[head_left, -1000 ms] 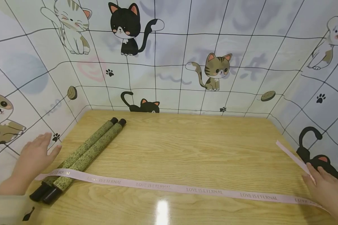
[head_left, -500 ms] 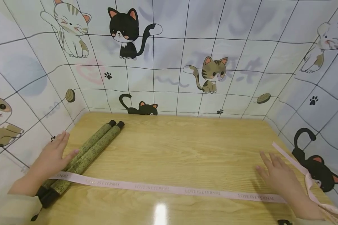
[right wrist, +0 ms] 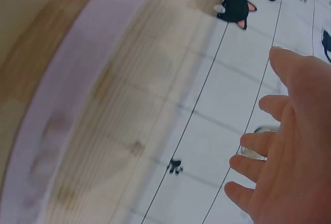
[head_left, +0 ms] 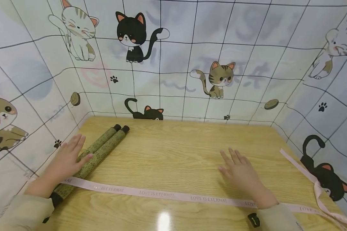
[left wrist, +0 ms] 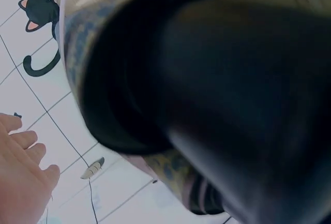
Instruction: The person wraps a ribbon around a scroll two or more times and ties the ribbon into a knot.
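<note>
Two rolled scrolls, green-patterned with black end knobs, lie side by side and slanting on the left of the table; the inner scroll (head_left: 108,149) partly shows beside the outer scroll (head_left: 99,141). A pink ribbon (head_left: 179,195) lettered "LOVE IS ETERNAL" runs across their near ends and along the table. My left hand (head_left: 64,162) is spread over the outer scroll, fingers extended; contact cannot be told. A black knob (left wrist: 232,69) looms large in the left wrist view. My right hand (head_left: 243,173), fingers spread, hovers above the table beyond the ribbon, holding nothing.
The wooden table (head_left: 173,154) is bounded at the back and sides by cat-printed grid cloth (head_left: 176,57). At the right edge the ribbon's loose end (head_left: 299,163) bends and twists towards the near corner.
My right hand has left the ribbon at the right and moved left over the table. My left hand has shifted right, over the scrolls. The scrolls stay in place.
</note>
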Motion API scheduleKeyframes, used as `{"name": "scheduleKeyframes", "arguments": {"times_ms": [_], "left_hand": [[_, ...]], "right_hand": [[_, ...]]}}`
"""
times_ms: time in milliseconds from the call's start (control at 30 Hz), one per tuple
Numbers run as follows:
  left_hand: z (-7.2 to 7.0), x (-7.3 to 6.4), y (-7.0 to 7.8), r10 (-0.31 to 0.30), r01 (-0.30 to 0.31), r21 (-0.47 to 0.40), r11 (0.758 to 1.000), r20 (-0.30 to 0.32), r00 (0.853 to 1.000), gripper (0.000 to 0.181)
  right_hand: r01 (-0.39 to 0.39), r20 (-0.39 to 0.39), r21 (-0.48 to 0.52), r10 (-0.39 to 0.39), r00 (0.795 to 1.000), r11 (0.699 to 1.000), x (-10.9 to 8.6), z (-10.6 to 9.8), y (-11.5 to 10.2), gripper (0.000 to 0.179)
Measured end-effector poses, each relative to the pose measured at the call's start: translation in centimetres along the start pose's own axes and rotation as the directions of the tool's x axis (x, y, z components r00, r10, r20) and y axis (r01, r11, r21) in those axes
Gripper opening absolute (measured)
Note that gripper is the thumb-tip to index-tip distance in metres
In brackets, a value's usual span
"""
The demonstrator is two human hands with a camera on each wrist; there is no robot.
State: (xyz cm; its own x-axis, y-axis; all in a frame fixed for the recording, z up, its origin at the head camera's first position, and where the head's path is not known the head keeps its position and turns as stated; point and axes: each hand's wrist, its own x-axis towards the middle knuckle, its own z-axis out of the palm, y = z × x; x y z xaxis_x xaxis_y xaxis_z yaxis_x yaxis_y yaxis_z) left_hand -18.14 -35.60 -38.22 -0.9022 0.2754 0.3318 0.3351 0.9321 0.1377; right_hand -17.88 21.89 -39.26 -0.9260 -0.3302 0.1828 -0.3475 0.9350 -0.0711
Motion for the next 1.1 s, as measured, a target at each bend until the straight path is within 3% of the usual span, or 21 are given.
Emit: {"name": "scheduleKeyframes", "arguments": {"times_ms": [300, 467, 733, 1100], "left_hand": [[0.3, 0.3, 0.5, 0.012, -0.012, 0.006, 1.0, 0.001, 1.0, 0.081], [0.5, 0.4, 0.7, 0.013, -0.013, 0.007, 1.0, 0.022, 1.0, 0.079], [0.7, 0.8, 1.1, -0.031, 0.034, -0.029, 0.999, 0.095, 0.995, 0.08], [1.0, 1.1, 1.1, -0.039, 0.044, -0.043, 0.998, 0.109, 0.993, 0.079]], "right_hand": [[0.098, -0.021, 0.002, -0.098, 0.995, 0.995, 2.9, 0.9, -3.9, 0.062], [0.12, 0.001, 0.018, -0.12, 0.993, 0.993, 3.8, 0.9, -5.4, 0.064], [0.159, 0.055, 0.018, -0.16, 0.986, 0.987, 6.0, 1.2, -8.4, 0.066], [0.229, 0.084, 0.018, -0.23, 0.97, 0.973, 9.0, 1.8, -13.5, 0.064]]}}
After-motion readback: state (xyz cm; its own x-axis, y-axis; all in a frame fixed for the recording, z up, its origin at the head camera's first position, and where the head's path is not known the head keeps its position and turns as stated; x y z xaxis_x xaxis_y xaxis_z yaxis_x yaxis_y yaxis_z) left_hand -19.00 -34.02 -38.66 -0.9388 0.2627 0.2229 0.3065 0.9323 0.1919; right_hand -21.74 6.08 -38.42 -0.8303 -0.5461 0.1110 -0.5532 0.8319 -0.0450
